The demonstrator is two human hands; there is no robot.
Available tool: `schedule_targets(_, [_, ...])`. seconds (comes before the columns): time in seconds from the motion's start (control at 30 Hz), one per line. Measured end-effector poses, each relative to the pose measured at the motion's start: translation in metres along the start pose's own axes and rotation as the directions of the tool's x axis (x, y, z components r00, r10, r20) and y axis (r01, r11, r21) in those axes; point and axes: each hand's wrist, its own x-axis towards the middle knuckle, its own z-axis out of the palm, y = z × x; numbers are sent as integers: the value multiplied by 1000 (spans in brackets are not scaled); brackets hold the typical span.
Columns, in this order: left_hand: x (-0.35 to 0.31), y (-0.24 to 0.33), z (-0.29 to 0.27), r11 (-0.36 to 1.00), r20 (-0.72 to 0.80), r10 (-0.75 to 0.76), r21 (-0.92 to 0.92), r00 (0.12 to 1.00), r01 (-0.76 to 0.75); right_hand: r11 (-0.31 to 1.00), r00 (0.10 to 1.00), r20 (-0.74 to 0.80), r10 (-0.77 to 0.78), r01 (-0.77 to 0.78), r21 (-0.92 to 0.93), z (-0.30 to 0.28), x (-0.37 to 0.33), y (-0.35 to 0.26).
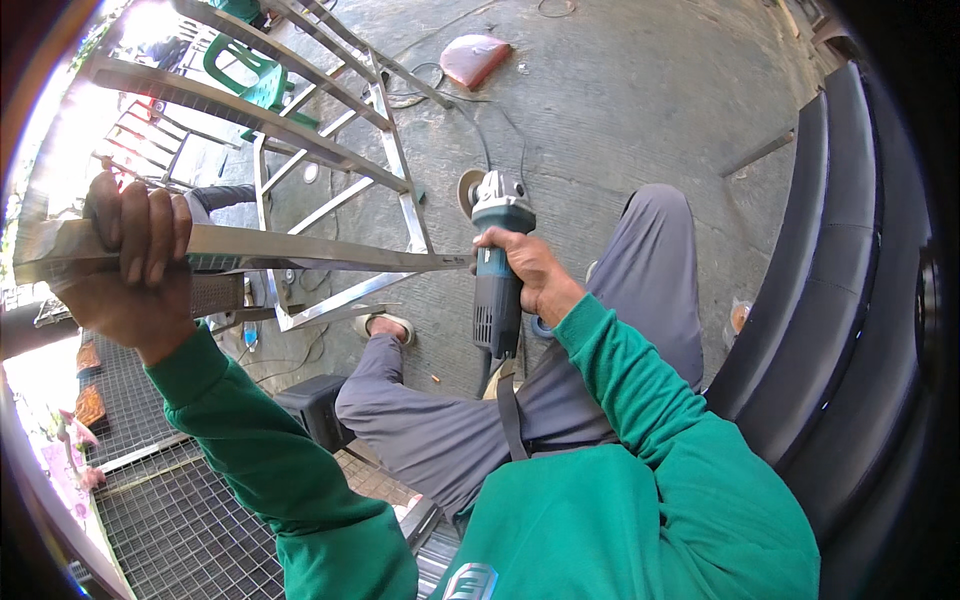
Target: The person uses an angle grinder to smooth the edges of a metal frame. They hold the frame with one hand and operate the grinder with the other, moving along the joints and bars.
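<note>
My left hand (140, 255) is closed round one end of a shiny square metal tube (330, 253) at the left. The tube runs rightward, and its far end comes close to my right hand. Whether it is joined to the ladder-like metal frame (400, 185) behind it, I cannot tell. My right hand (535, 268) is wrapped round the body of a teal and black angle grinder (492, 310), held upright in front of my lap. The grinder's round disc (468, 193) faces left, above the tube's far end. Its disc looks still.
A green plastic chair (262, 85) and a pink-red bag (475, 60) are beyond the frame. Cables (478, 125) trail over the concrete floor. A black padded seat (775, 290) curves along the right. Wire mesh (190, 515) lies at lower left, near a black box (315, 408).
</note>
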Motion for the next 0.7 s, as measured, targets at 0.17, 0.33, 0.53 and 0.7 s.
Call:
schedule_targets(0.17, [-1,-3,0,999,22,32,-6,999,-32,930,979,-205,19,-93,-355,-14,16,26])
schedule_targets(0.33, [1,0,-4,999,74,9,-48,997,-5,924,989,-137,62,-109,-367,-24,40,43])
schedule_targets(0.53, [0,3,-9,1000,-5,18,-7,1000,-18,904,989,-100,106,-138,-404,-19,51,42])
schedule_targets(0.7, [1,2,-9,999,-5,34,-15,999,-34,903,985,-153,81,-137,-407,-12,38,46])
